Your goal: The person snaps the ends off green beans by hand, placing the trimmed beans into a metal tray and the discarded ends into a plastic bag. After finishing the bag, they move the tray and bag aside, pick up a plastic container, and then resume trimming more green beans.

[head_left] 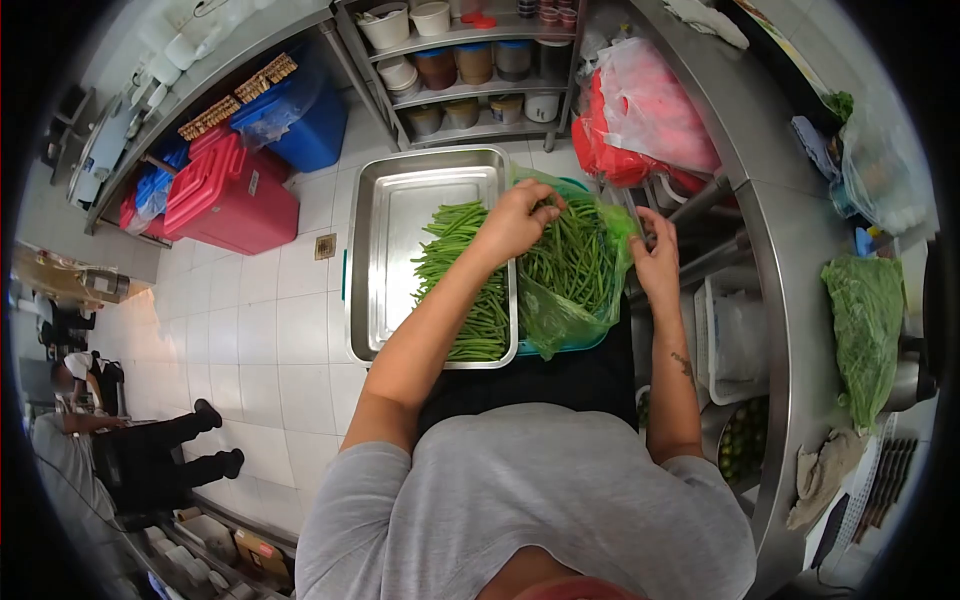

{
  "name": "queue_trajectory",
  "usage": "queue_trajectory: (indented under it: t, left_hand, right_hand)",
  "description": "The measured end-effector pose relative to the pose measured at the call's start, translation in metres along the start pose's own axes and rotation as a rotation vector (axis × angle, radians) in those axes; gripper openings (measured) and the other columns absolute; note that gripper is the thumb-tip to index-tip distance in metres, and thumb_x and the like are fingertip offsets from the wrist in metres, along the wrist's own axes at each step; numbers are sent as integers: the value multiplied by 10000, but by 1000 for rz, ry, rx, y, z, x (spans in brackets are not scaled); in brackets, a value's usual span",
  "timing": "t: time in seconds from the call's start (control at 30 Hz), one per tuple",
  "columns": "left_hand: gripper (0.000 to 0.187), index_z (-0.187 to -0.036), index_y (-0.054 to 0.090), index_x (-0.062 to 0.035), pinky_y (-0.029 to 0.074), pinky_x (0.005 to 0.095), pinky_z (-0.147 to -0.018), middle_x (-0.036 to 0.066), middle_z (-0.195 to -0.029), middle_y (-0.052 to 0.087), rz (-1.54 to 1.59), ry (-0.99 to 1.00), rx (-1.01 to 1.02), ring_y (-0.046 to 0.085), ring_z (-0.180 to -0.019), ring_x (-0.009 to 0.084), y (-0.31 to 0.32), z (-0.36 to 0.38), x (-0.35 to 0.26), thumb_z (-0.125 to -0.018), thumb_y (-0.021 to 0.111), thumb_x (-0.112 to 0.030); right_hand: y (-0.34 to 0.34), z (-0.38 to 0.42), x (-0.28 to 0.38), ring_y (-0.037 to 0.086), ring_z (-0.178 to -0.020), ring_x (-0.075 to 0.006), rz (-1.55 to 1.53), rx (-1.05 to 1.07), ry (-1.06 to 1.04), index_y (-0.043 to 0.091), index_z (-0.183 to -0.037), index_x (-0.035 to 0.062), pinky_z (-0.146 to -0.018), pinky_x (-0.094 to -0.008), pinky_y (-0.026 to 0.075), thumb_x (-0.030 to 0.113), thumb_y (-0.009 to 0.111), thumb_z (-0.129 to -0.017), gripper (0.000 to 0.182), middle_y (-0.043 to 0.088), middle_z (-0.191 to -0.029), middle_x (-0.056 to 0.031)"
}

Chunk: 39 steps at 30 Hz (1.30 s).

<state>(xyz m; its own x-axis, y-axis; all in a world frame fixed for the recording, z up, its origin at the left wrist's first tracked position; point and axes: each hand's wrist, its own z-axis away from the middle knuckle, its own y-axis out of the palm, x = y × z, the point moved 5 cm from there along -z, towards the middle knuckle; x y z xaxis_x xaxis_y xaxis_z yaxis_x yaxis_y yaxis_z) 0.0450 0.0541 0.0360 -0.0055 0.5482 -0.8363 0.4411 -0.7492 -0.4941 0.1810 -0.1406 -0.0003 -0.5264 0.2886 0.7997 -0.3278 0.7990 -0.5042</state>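
Green beans (462, 270) lie in a bunched row along the right side of a steel tray (372, 250). Beside the tray, more green beans (568, 250) fill an opened green plastic bag (548, 322), which sits in a teal container (590, 343). My left hand (515, 222) is over the bag's far left part with its fingers curled together; whatever they pinch is hidden. At the bag's right edge, my right hand (656, 252) has its thumb and fingers closed on the green plastic.
A steel counter (752, 240) runs along my right, with another green bag (866, 335) on it. Shelves with tubs (475, 65) stand ahead. Red (235, 195) and blue (300, 120) bins are at left. Another person (130, 450) stands far left. A red-and-white plastic bundle (650, 110) sits ahead right.
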Motion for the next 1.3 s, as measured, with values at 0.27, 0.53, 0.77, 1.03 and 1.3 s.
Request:
queue_trajectory:
  t: [0.27, 0.53, 0.77, 1.03, 1.3]
  left_hand:
    - [126, -914, 636, -25, 441, 387, -777, 169, -899, 563, -78, -27, -68, 566, -879, 343, 18, 13, 6, -800, 622, -74]
    - [151, -931, 636, -25, 436, 405, -735, 178, -868, 549, 67, -164, -95, 559, -828, 354, 10, 10, 9, -806, 626, -107]
    - [139, -980, 630, -15, 458, 247, -581, 50, -853, 524, 198, -126, -246, 529, -692, 124, 33, 38, 11, -886, 580, -103]
    - [158, -1013, 614, -24, 447, 239, -558, 16, -814, 553, 872, -513, -375, 514, -683, 101, 35, 66, 48, -928, 549, -139]
    - [162, -989, 591, 8, 440, 238, -519, 25, -780, 533, 644, -505, -296, 507, -641, 97, 26, 61, 35, -936, 517, -126]
  right_hand:
    - [39, 64, 62, 514, -626, -69, -583, 548, 298, 602, -968, 24, -559, -208, 428, 166, 533, -927, 164, 557, -754, -5]
    - [68, 84, 61, 501, -641, -96, -943, 598, 640, 572, -1112, -1, -599, -229, 427, 251, 516, -956, 301, 560, -771, -31]
    - [97, 74, 19, 534, -763, -181, -1389, 308, 1065, 554, -982, 28, -694, -320, 450, 268, 553, -933, 245, 573, -849, -77]
    - [96, 83, -5, 566, -802, -227, -1329, 186, 949, 523, -898, 61, -742, -374, 476, 186, 575, -897, 135, 558, -858, -105]
    - [76, 83, -7, 513, -731, -211, -1249, 23, 764, 483, -928, 44, -675, -376, 446, 100, 465, -920, 60, 495, -816, -78]
